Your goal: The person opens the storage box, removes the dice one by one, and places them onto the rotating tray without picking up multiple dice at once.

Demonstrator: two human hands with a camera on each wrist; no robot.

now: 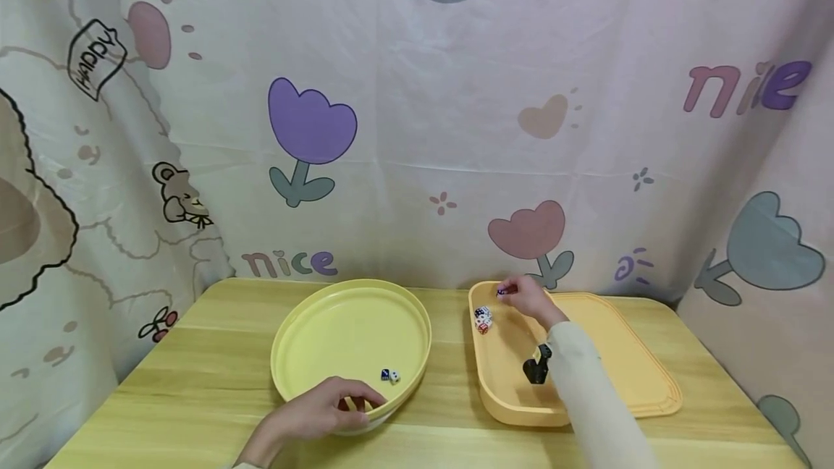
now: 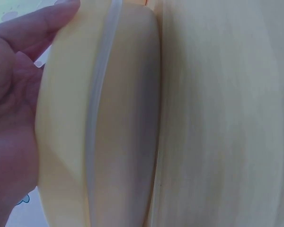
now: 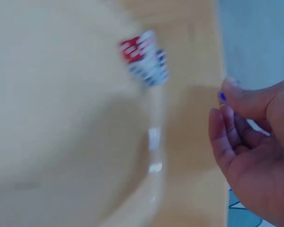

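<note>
My left hand [image 1: 319, 410] grips the near rim of a round yellow tray [image 1: 284, 331], fingers over the edge. In the left wrist view, the hand [image 2: 12, 109] lies along the tray's curved side wall [image 2: 66, 127]. Inside the tray, a dark blue die [image 1: 385, 374] and a white die [image 1: 394, 376] sit side by side. Over the far end of an orange box [image 1: 508, 411], my right hand [image 1: 526, 297] pinches a small dark blue die [image 1: 500, 292], seen as a blue speck [image 3: 222, 96] in the right wrist view. Several white and red dice [image 1: 483, 318] cluster at the box's left wall.
An orange lid [image 1: 619, 346] lies to the right of the box, partly behind the right sleeve [image 1: 589, 389]. A black object [image 1: 536, 368] shows beside that sleeve. Behind the wooden table [image 1: 449, 382] hangs a printed curtain [image 1: 417, 129].
</note>
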